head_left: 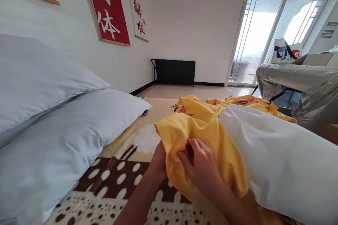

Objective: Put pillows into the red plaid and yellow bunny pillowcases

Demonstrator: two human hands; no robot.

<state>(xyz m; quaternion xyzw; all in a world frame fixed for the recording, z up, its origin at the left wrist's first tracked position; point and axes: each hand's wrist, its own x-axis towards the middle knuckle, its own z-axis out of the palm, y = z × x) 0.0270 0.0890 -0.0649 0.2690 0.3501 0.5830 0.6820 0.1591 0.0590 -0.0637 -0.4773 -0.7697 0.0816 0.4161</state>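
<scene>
A yellow pillowcase (206, 126) is bunched up in front of me, lifted off the bed. My right hand (202, 163) pinches a fold of it between thumb and fingers. On the other side, my left hand (160, 160) grips the same cloth near its raised edge; the cloth covers most of those fingers. A white pillow (285, 158) lies to the right, its near-left end touching the yellow fabric. Whether part of the pillow is inside the case, I cannot tell. More printed yellow cloth (245, 102) lies crumpled behind.
Two white pillows, an upper one (39, 81) and a lower one (79, 144), overlap at left. A brown-and-cream patterned blanket (126, 175) covers the bed. Beyond stand a black folded table (175, 72) by the wall and a silver-wrapped piece of furniture (298, 77) at right.
</scene>
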